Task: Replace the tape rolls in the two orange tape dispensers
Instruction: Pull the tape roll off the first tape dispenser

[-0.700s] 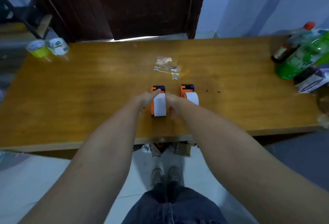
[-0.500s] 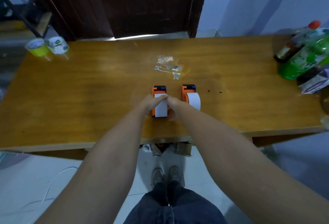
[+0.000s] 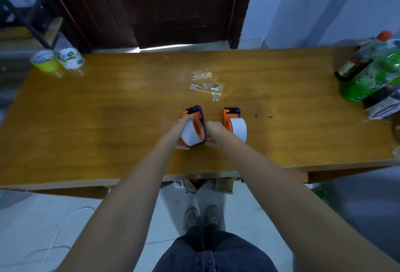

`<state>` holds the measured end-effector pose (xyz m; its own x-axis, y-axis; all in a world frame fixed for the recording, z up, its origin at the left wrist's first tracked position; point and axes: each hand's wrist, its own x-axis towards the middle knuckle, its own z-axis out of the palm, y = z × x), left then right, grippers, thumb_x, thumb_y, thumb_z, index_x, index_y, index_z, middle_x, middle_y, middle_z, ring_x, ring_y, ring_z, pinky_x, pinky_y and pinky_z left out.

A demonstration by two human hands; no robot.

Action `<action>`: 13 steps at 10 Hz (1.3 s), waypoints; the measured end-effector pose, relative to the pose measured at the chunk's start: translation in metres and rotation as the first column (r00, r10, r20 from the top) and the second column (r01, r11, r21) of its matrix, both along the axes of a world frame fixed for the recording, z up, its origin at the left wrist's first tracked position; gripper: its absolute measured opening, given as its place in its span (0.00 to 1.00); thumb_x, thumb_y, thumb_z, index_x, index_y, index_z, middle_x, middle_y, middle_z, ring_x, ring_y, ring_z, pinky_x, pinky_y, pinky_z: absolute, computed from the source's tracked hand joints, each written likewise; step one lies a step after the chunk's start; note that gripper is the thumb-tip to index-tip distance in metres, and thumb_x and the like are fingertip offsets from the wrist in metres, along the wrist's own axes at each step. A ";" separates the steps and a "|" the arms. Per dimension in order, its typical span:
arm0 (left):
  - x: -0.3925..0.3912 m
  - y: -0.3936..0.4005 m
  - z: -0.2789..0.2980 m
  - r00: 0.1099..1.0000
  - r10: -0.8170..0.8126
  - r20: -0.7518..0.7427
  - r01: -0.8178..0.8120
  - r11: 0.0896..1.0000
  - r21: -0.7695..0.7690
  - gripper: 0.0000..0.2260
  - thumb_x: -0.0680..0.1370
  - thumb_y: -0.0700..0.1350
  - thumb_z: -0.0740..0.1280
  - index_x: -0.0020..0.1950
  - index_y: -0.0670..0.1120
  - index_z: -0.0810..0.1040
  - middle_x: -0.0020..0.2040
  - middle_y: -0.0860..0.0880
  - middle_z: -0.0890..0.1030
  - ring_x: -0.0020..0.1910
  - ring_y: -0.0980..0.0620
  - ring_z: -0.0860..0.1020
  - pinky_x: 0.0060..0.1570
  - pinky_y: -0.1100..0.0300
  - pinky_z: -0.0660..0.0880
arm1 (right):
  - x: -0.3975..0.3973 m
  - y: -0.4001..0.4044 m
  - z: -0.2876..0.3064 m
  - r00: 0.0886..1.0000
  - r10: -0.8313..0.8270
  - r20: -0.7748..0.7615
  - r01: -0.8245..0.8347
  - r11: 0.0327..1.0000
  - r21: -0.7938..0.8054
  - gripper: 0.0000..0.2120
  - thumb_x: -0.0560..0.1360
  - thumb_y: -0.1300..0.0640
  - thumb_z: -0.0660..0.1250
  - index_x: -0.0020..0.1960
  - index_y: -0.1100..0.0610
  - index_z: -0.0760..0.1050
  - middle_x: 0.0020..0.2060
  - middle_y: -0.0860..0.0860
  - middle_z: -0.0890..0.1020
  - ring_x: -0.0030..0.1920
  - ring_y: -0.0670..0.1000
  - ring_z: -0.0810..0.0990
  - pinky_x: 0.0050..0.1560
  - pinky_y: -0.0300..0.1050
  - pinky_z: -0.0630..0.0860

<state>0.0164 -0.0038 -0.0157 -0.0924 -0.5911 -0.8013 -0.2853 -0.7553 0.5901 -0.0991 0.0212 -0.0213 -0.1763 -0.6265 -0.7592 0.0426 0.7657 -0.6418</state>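
Two orange tape dispensers: one held between the two hands, left and right, the other just right of the right hand. Two spare tape rolls, yellow and white, far left of the hands. At far right, two bottles, dark and green, perhaps more behind, and one carton

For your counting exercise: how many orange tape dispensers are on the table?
2. One dispenser is tilted between both hands near the table's front middle; the other dispenser stands untouched just to its right. None seem hidden.
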 end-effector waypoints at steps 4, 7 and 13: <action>0.041 0.006 0.003 0.794 0.087 -0.602 -0.121 0.993 -0.017 0.18 0.76 0.53 0.55 0.62 0.47 0.73 0.57 0.42 0.76 0.55 0.42 0.76 0.51 0.45 0.76 | -0.017 0.011 0.030 0.958 0.050 0.283 0.002 0.984 -0.180 0.20 0.78 0.51 0.61 0.69 0.53 0.67 0.62 0.57 0.75 0.58 0.58 0.78 0.45 0.54 0.82; 0.032 0.010 0.012 0.771 0.035 -0.635 -0.130 0.986 -0.104 0.17 0.79 0.47 0.50 0.54 0.44 0.76 0.44 0.48 0.83 0.46 0.49 0.78 0.37 0.61 0.79 | -0.035 0.017 0.020 0.951 0.070 0.301 0.039 0.939 -0.341 0.26 0.76 0.52 0.67 0.71 0.53 0.66 0.63 0.55 0.77 0.57 0.57 0.80 0.49 0.56 0.81; 0.039 0.003 0.007 0.832 -0.495 0.248 0.472 0.399 -0.786 0.46 0.59 0.52 0.80 0.70 0.59 0.58 0.64 0.65 0.67 0.64 0.67 0.66 0.63 0.68 0.63 | -0.042 0.019 0.018 0.981 0.094 0.170 -0.014 0.906 -0.423 0.24 0.76 0.54 0.67 0.70 0.53 0.67 0.54 0.53 0.82 0.54 0.54 0.82 0.49 0.55 0.82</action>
